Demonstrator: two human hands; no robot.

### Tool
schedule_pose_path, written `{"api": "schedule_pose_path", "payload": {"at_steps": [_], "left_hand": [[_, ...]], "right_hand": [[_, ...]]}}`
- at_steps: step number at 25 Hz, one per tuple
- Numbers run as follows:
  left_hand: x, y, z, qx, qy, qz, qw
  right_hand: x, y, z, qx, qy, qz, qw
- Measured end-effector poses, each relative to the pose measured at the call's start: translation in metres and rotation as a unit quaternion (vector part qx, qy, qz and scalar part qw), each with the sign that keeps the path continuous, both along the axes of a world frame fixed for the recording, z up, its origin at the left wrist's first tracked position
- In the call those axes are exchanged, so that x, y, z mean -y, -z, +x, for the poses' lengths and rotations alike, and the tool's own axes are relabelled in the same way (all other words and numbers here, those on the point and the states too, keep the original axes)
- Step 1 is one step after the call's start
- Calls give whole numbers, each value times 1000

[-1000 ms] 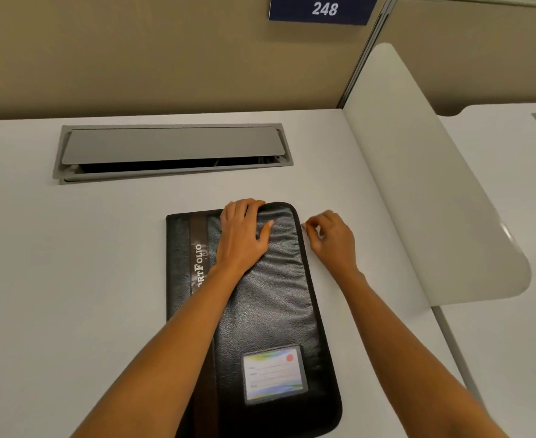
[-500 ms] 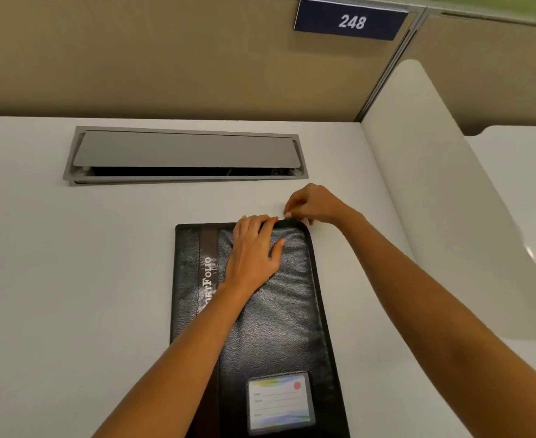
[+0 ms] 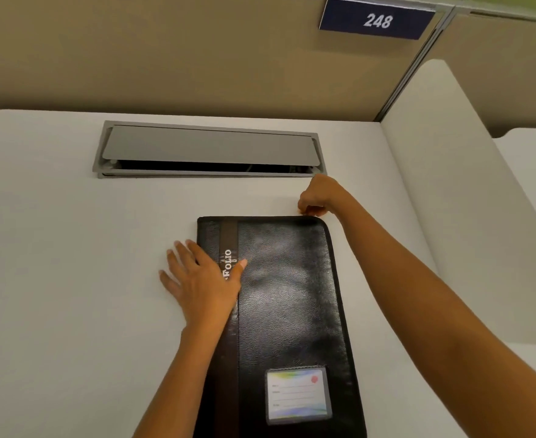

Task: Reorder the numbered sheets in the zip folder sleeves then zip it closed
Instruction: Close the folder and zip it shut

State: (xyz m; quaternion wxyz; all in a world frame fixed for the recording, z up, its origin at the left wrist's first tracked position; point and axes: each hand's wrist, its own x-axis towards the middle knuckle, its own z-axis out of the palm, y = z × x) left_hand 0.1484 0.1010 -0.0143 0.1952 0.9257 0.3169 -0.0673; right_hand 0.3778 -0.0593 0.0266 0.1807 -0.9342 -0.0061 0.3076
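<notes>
The zip folder [image 3: 288,295] lies flat and closed on the white tabletop [image 3: 70,279], cover side up, with its long axis running away from the person and its near end cut off by the bottom of the frame. A brown band [image 3: 228,235] with white lettering ending in "Folio" runs along the cover near the left edge, and a clear label pocket [image 3: 296,395] holding a printed card sits on the near right part. The left grip [image 3: 201,279] is flat and fully spread. It straddles the folder's left edge, with palm and thumb on the band and fingers on the tabletop. The right grip [image 3: 318,197] is curled tight at the folder's far right corner, with its fingertips pinched together at the far edge. The item pinched is too small to resolve. Beyond the folder, a grey cable hatch [image 3: 209,150] is recessed in the tabletop with its lid slightly raised. A white divider panel [image 3: 450,184] stands to the right. A blue sign [image 3: 376,20] on the partition reads 248.
</notes>
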Motion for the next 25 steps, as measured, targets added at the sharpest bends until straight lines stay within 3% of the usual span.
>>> {"api": "schedule_pose_path", "payload": {"at_steps": [4,14,17,19,21,23,25], "left_hand": [[-2,4,-8,24,18,-23,999],[-8,7,-14,38,33,-12,999],[-8,11,-17,51,36,2,998],[-10,11,-19,54,46,3,997],[-13,8,-28,46,62,2,997],[-15,5,-42,47,69,23,996],[-12,3,-62,51,61,38,996]], "right_hand": [[-39,-5,-16,-8,9,48,999],[-165,19,-74,91,47,160,982],[-144,20,-84,86,62,230,967],[-116,17,-102,138,56,244,958],[-77,17,-133,219,49,200,954],[-26,22,-168,280,115,157,940],[25,29,-209,278,213,162,923]]}}
